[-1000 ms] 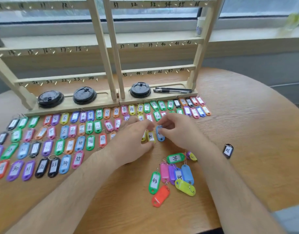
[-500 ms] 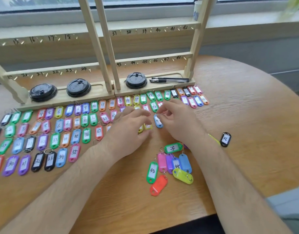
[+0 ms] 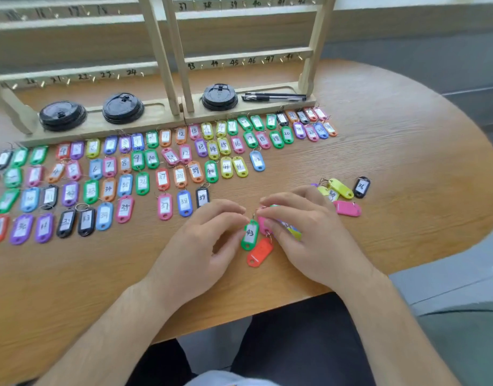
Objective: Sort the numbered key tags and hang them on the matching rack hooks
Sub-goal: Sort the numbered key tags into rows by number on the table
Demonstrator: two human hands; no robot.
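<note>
Head view looks down on a sort that seems well advanced and a hanging stage not yet begun. Most of the key tags lie face up in rows point(image 3: 123, 174) on the counter point(image 3: 406, 140), running roughly in number order from low numbers at the left to the forties near the middle, just in front of the wooden rack point(image 3: 167, 59). Every numbered hook point(image 3: 223, 64) that shows on the rack is bare, though its upper rails are cut off by the frame. What is left to sort is small: a bunch of tags point(image 3: 291, 228) under the right hand point(image 3: 309, 235), whose fingers point(image 3: 278, 203) are curled down and clamped over it. A green tag 43 point(image 3: 250, 234) and an orange tag point(image 3: 260, 252) hang out of the bunch toward the left hand point(image 3: 200, 246). The left fingers point(image 3: 226, 211) are curled with their tips at the ring of the green tag; whether they pinch it I cannot tell. Off to the right lie yellow tags point(image 3: 340, 188), a pink tag point(image 3: 347, 208) face down and a black tag 36 point(image 3: 361, 187), apart from the rows. By my reckoning the bunch must be pulled apart, the strays placed, and then all tags hung.
</note>
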